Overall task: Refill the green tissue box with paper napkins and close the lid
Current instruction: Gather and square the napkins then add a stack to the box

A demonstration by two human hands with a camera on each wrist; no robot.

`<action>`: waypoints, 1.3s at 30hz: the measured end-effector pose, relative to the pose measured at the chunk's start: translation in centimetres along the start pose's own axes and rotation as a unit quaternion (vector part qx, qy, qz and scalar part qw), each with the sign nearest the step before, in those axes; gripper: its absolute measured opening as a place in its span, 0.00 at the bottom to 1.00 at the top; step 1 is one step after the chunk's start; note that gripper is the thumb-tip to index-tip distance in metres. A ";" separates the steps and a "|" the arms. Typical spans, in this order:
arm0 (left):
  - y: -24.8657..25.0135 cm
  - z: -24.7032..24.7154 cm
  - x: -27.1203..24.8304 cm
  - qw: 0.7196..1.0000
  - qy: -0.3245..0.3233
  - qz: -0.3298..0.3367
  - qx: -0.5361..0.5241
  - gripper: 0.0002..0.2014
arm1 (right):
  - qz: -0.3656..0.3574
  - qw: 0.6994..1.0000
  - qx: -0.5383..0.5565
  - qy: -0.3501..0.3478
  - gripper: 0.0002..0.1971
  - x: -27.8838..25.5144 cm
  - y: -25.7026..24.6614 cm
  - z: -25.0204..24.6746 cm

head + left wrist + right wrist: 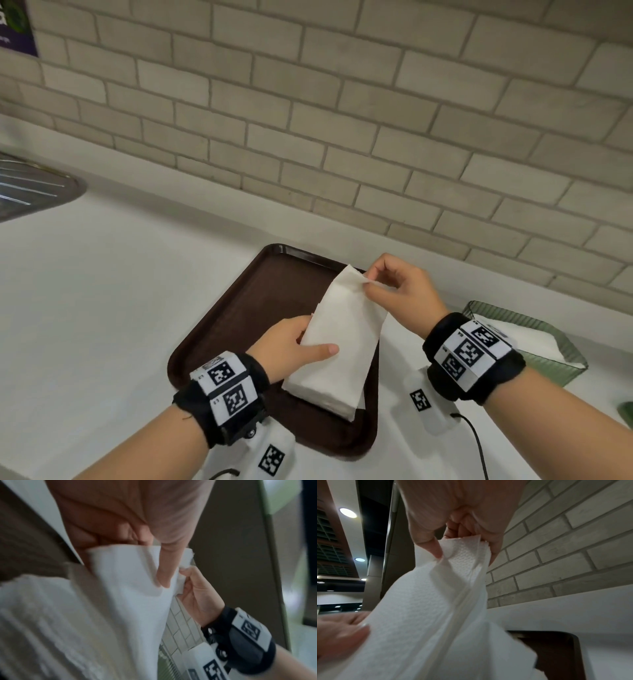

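Observation:
A bundle of white paper napkins (346, 322) is lifted off a stack of napkins (329, 383) on the brown tray (246, 308). My left hand (301, 346) grips the bundle's near left edge, thumb on top. My right hand (383, 281) pinches its far corner between thumb and fingers, clear in the right wrist view, napkins (423, 615). In the left wrist view the napkins (126, 585) fold over my left fingers. The green tissue box (534, 335) stands open at the right behind my right wrist, with white napkins inside it. Its lid is not visible.
The white counter (102, 291) runs along a grey brick wall (342, 120). A steel sink drainer (30, 188) lies at the far left. A black cable (476, 442) trails by the tray's right side. Something green (627, 411) shows at the right edge.

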State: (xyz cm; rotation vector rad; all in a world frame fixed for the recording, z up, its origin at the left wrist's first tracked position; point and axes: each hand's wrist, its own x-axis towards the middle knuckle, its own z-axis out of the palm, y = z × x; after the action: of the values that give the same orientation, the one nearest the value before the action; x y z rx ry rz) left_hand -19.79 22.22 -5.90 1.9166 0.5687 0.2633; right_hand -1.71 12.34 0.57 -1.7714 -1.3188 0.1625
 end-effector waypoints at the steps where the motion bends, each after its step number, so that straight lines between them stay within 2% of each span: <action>1: -0.2 0.0 0.1 0.999 -0.013 -0.010 -0.030 0.14 | 0.002 1.000 0.006 0.011 0.13 0.2 0.0 -0.1; 4: -0.5 -0.3 0.5 0.986 -0.005 -0.068 -0.149 0.13 | 0.009 0.999 0.019 0.030 0.12 0.7 -0.1 -0.3; 8: -0.5 -0.7 1.1 0.960 0.013 -0.120 -0.253 0.14 | 0.041 0.999 0.022 0.007 0.11 1.7 0.4 0.1; 11: -0.7 -0.9 1.3 0.949 0.015 -0.132 -0.286 0.14 | 0.131 0.990 0.029 -0.033 0.12 2.9 1.5 0.8; 15: -1.3 -1.2 1.4 0.924 0.023 -0.164 -0.345 0.16 | 0.249 0.966 0.019 -0.070 0.25 3.9 2.6 1.4; 18: -1.7 -1.1 1.6 0.916 0.028 -0.183 -0.355 0.17 | 0.322 0.936 -0.038 -0.137 0.21 3.9 2.7 1.6; 20: -1.6 -1.0 1.6 0.913 0.026 -0.190 -0.361 0.17 | 0.383 0.908 0.002 -0.171 0.24 4.0 2.9 1.8; 22: -1.5 -0.9 1.6 0.910 0.026 -0.194 -0.365 0.17 | 0.421 0.886 0.068 -0.183 0.20 3.9 3.1 2.0; 26: -1.8 -0.7 2.1 0.923 0.022 -0.188 -0.336 0.15 | 0.452 0.860 0.181 -0.155 0.09 3.5 3.2 2.0; 30: -1.4 -0.3 2.2 0.942 0.010 -0.176 -0.286 0.09 | 0.465 0.826 0.303 -0.098 0.15 3.1 3.8 2.5; 32: -1.2 -0.5 2.3 0.947 0.030 -0.180 -0.264 0.12 | 0.457 0.819 0.337 -0.077 0.15 2.9 3.9 2.7; 35: -1.0 -1.0 3.0 0.940 0.079 -0.218 -0.250 0.21 | 0.447 0.811 0.375 -0.045 0.11 2.8 3.8 2.5; 38: -1.1 -0.9 2.8 0.944 0.067 -0.210 -0.245 0.14 | 0.450 0.811 0.375 -0.018 0.15 2.8 4.1 2.1; 39: -1.6 -0.8 2.5 0.953 0.058 -0.194 -0.228 0.16 | 0.451 0.808 0.379 -0.014 0.15 2.7 4.2 2.1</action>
State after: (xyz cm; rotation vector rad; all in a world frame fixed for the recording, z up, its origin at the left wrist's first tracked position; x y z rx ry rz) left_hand -18.40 24.58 -7.21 1.3190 0.8659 0.2287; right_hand 1.19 15.62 -2.61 -1.5052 -0.2064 1.0831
